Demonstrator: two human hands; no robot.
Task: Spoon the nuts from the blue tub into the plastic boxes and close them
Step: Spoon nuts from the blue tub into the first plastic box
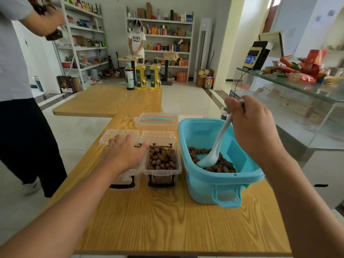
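Nuts [214, 161] sit low in the blue tub [223, 183] at right, where my right hand [253, 127] grips the white spoon [216, 149]. My left hand [124, 151] rests flat, fingers relaxed, on the left plastic box [126, 181].

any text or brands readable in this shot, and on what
"FILA": on the white t-shirt of the person at the far table.
Oil bottles: green labels, print too small to read.
Dark bottle: label unreadable.
Blue sign on the counter device: blurred.
Snack packs on the glass counter: print blurred.
Shelf boxes: too small.
Blue tub, plastic boxes, spoon: no text seen.
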